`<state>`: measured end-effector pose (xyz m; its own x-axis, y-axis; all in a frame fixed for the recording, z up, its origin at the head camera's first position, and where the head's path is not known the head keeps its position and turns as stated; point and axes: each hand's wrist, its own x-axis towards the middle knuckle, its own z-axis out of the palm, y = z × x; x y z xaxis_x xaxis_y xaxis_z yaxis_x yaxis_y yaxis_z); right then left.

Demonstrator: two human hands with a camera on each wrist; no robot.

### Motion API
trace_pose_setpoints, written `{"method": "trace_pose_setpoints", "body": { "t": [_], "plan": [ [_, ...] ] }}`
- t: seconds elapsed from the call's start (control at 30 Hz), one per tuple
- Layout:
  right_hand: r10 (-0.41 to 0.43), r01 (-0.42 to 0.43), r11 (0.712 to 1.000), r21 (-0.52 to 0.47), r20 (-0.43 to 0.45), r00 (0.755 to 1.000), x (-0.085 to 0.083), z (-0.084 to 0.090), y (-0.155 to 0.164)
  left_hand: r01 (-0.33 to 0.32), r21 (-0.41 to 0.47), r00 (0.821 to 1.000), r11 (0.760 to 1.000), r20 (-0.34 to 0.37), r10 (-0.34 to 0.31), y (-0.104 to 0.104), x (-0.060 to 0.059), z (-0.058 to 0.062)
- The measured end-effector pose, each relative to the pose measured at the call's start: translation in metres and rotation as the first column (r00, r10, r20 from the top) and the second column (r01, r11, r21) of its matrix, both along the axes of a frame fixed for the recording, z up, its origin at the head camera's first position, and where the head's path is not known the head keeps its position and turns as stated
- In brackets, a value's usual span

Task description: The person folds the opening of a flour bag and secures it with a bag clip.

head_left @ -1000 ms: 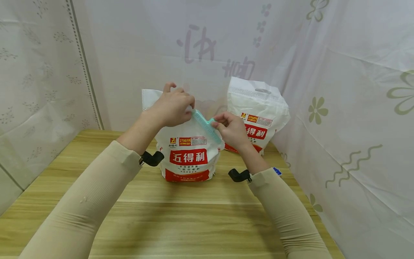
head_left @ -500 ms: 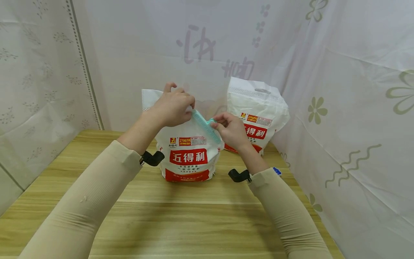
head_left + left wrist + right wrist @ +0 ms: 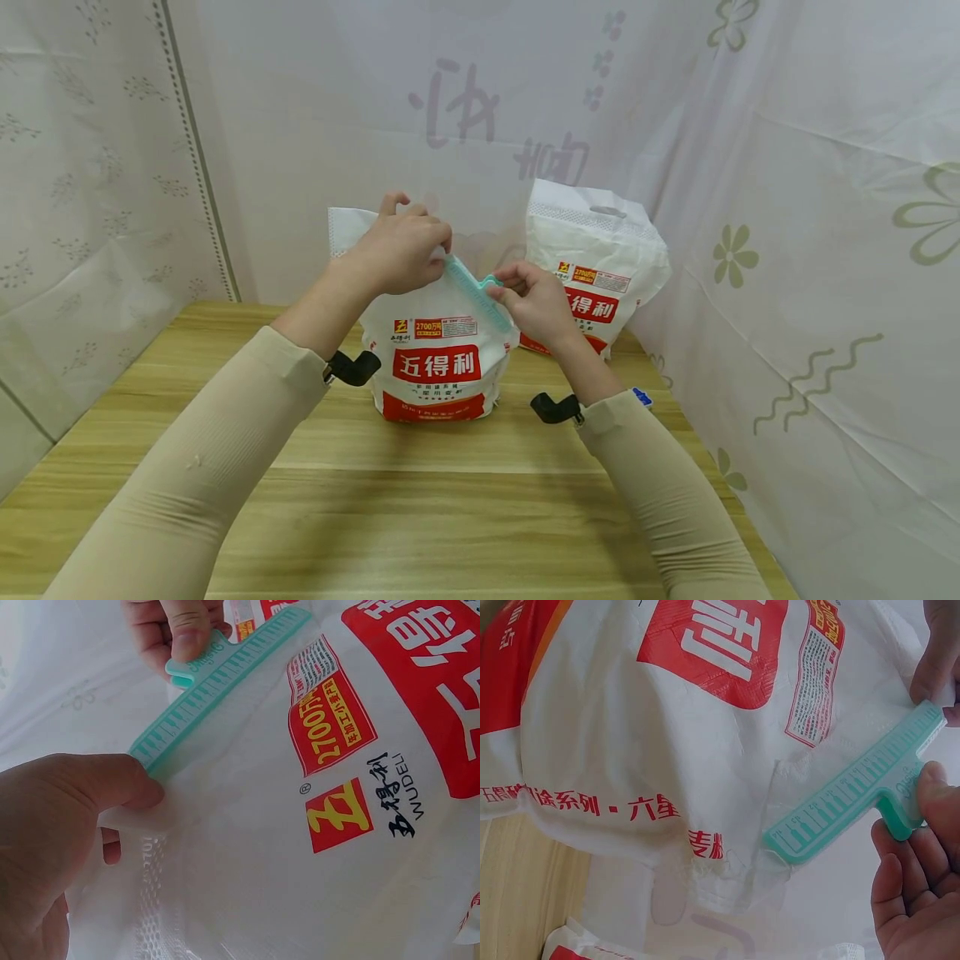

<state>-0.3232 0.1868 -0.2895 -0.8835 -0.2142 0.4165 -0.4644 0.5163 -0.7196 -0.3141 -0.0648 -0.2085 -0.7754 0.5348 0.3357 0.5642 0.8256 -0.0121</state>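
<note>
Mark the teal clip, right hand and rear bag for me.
Teal clip (image 3: 855,785), right wrist view, on its long bar.
Right hand (image 3: 543,310), head view, its middle.
Rear bag (image 3: 598,248), head view, its white front.

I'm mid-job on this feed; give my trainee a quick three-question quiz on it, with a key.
1. True or false: the right grip holds nothing.
2. Choose: the left grip holds A) the tabletop, B) the front white bag, C) the right sleeve.
3. Fill in: in the head view, the other bag stands behind and to the ____ of it.

Key: 1. False; it pinches the turquoise clip. 2. B. 3. Right.
</note>
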Motion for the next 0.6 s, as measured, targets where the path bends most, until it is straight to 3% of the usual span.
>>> {"method": "trace_pose_setpoints", "body": {
  "t": [0.6],
  "plan": [
    [0.04, -0.04, 0.999, -0.007, 0.034, 0.999, -0.0017, -0.0019, 0.0042, -0.01, -0.001, 1.0, 1.0, 0.018, 0.01, -0.0003, 0.0018, 0.0007]
  ]
}}
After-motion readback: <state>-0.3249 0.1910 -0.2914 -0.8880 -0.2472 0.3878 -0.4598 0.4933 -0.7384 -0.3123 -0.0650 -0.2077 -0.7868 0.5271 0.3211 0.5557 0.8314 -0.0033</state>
